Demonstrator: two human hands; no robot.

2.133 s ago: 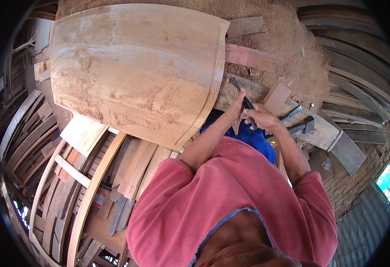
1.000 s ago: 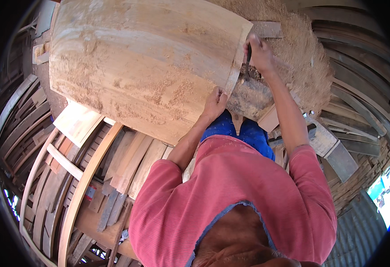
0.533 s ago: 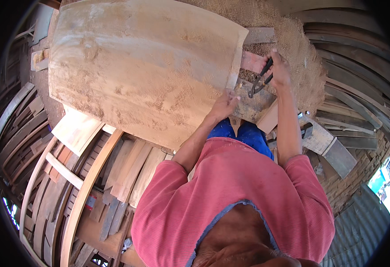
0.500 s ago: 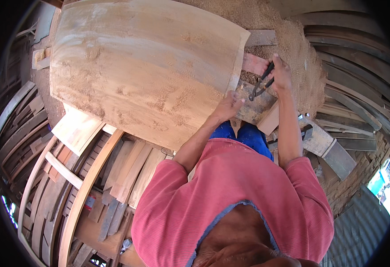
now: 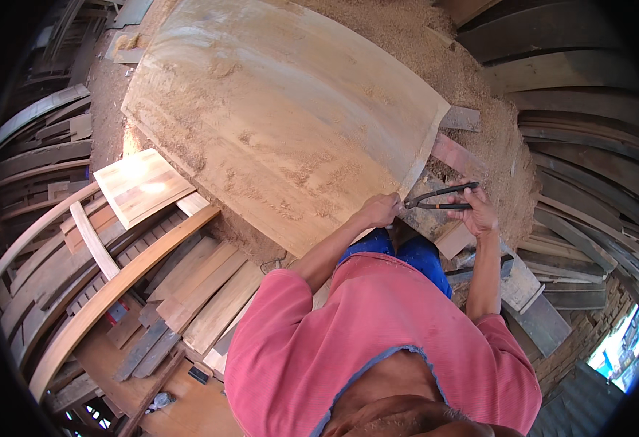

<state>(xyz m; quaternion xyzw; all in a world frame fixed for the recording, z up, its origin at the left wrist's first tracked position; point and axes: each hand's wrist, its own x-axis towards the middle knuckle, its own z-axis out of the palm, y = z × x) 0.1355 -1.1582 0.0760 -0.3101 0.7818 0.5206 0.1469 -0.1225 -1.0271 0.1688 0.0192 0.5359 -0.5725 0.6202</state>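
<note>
Left hand [image 5: 383,210] and right hand [image 5: 481,213]: two. Pliers [image 5: 436,194]: one pair, with two black handles [image 5: 447,206]. Broad wooden panel [image 5: 283,131]: one. Pinkish plank [image 5: 456,154] beside panel: one. Sunlit squarish board [image 5: 144,189]: one. Pink shirt [image 5: 370,313]: one. Blue trouser legs [image 5: 429,271]: two. Stacked boards [image 5: 574,71], right side: many, overlapping; exact count not readable.

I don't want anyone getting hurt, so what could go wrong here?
The left hand is right by the head of the long black-handled metal pincers, so a finger might get pinched. The right hand holds their spread handles; if they slipped, they could scratch the wide pale wooden panel beside them.
</note>
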